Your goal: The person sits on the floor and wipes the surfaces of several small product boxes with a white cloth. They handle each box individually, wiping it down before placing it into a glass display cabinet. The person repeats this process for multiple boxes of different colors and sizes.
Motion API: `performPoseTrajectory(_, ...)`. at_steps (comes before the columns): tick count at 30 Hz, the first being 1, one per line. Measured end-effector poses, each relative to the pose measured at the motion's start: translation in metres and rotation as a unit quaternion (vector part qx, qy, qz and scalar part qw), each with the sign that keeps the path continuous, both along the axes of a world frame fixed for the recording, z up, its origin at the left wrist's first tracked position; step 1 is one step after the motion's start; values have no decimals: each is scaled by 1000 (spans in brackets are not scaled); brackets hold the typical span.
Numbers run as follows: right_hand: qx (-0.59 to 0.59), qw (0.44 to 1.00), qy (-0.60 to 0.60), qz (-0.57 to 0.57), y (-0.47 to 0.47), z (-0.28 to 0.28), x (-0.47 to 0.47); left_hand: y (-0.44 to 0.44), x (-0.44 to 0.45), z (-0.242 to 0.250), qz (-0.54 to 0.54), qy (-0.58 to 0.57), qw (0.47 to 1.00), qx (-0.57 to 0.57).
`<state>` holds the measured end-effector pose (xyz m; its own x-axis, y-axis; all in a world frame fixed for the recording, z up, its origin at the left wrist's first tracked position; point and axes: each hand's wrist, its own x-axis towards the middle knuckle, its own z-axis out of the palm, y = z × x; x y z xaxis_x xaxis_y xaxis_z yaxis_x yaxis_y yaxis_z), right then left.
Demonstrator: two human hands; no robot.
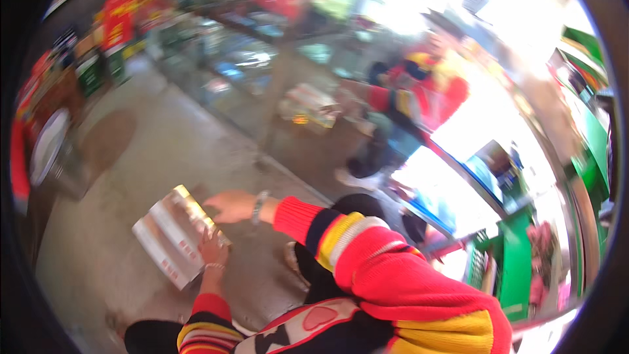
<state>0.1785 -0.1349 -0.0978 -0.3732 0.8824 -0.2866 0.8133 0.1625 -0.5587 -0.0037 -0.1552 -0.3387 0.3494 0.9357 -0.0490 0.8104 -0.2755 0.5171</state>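
Several long white and tan cartons [169, 238] with red markings and a shiny gold edge lie side by side in a bundle, low in front of me. My left hand [214, 248], with a bracelet on the wrist, has its fingers over the near right edge of the bundle. Just beyond it, my right hand [238, 207] is at the gold edge. Its fingers are blurred, and whether they touch the cartons is unclear. Both arms wear a red knit sleeve with striped bands.
A glass display case [231, 59] runs along the far side and reflects a crouching figure with cartons. To the left, a metal bucket [61, 157] stands on the concrete floor [142, 142] near stacked boxes [118, 24]. Green shelving [513, 265] is at the right.
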Motion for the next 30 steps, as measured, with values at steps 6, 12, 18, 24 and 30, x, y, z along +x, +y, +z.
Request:
performPoseTrajectory(6,179,983,-9,-37,-113,106,104,-21,26,-20,-80,67,991,-85)
performPoseTrajectory(12,227,928,136,-261,-299,156,212,-3,25,-22,53,39,995,-73)
performPoseTrajectory(18,404,610,181,-658,-412,191,295,-1,31,-22,37,15,999,-29)
performPoseTrajectory(24,463,503,25,-729,-421,209,416,0,31,-27,40,-10,999,9)
performPoseTrajectory(30,393,444,-252,-764,-414,204,503,0,9,-29,77,-66,994,-48)
